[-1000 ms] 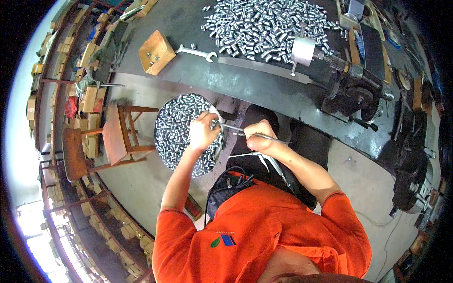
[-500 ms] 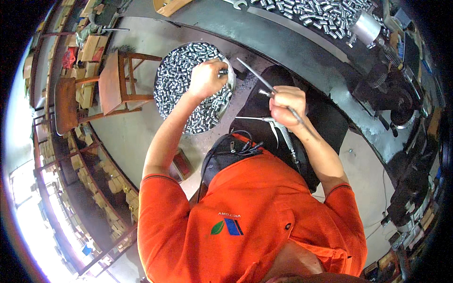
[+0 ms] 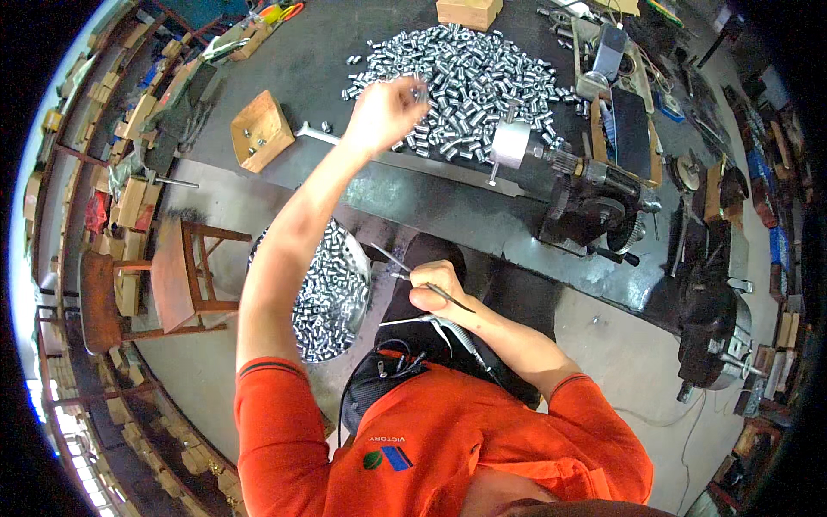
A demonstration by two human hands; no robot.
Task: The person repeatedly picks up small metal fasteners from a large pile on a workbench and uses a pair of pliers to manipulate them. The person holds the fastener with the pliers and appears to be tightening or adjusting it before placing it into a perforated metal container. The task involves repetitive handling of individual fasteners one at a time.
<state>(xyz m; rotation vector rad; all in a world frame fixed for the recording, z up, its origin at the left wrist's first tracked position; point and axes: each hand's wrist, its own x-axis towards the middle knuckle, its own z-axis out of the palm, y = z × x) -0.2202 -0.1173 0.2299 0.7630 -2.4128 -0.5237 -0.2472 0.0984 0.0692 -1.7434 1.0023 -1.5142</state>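
Observation:
My left hand [image 3: 389, 114] reaches over a heap of small metal cylinders [image 3: 469, 82] on the dark workbench. Its fingers curl at the heap's near left side, but they are blurred, and whether a piece is between them is hidden. Closer to my body, my right hand [image 3: 438, 284] is closed around a slender dark metal rod [image 3: 389, 256], which slants across the fist. A short bright tip [image 3: 400, 276] also sticks out beside the fingers. Below that hand, an air blow gun [image 3: 441, 329] with a thin nozzle and coiled hose lies on my lap.
A round tub [image 3: 360, 297] full of metal cylinders stands under my left forearm. On the bench [image 3: 396, 203] are a wooden box [image 3: 262, 131], a wrench [image 3: 317, 132] and a machine with a metal drum [image 3: 510, 144]. A wooden chair [image 3: 177, 276] and laden shelves stand left.
My left hand has moved from above the tub, where it held a small metal piece, to the bench heap. My view has shifted toward the bench. The right hand keeps the rod.

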